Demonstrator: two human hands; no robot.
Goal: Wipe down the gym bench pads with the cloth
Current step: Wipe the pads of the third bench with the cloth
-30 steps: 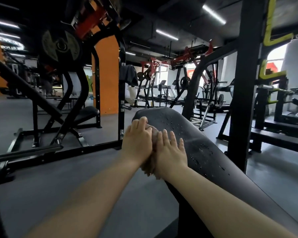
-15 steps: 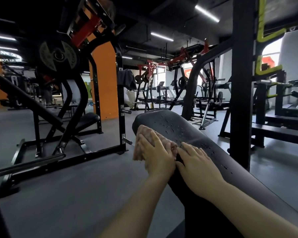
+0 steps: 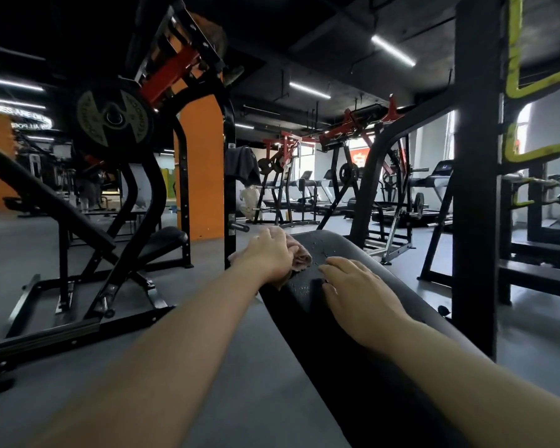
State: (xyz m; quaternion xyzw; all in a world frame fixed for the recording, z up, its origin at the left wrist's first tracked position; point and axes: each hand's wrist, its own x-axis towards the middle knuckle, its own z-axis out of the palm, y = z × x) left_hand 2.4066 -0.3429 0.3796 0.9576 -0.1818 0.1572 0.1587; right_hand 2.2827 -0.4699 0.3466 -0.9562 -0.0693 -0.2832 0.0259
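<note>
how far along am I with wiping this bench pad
Early. Done: no stretch looks clearly wiped dry. In hand: your left hand presses the pink cloth on the bench pad, near its far left edge; your right hand rests flat. Left: droplets between your hands.

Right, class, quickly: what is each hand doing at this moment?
Left hand: on the pink cloth, gripping it at the pad's edge.
Right hand: open, flat on the bench pad, holding nothing.

Two bare hands, the left and the right, one crumpled pinkish cloth, one long black padded worktop dotted with droplets, and one round black weight plate with pale lettering.
</note>
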